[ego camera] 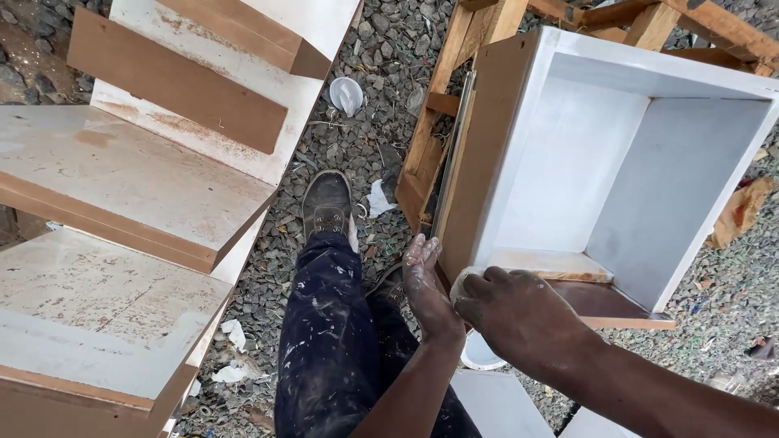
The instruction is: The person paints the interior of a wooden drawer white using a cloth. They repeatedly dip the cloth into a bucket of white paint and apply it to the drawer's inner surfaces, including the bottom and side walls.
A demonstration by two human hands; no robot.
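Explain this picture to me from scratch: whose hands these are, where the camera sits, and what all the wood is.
The camera sits on a person's head and looks down, so you see their own arms, paint-spattered trousers and a shoe on gravel ground. The left hand, open and whitened, rests flat against the brown edge of a white-painted wooden box lying on its side on a wooden frame. The right hand presses a small pale pad or cloth onto the box's near corner. To the left lie white-coated boards with brown edges.
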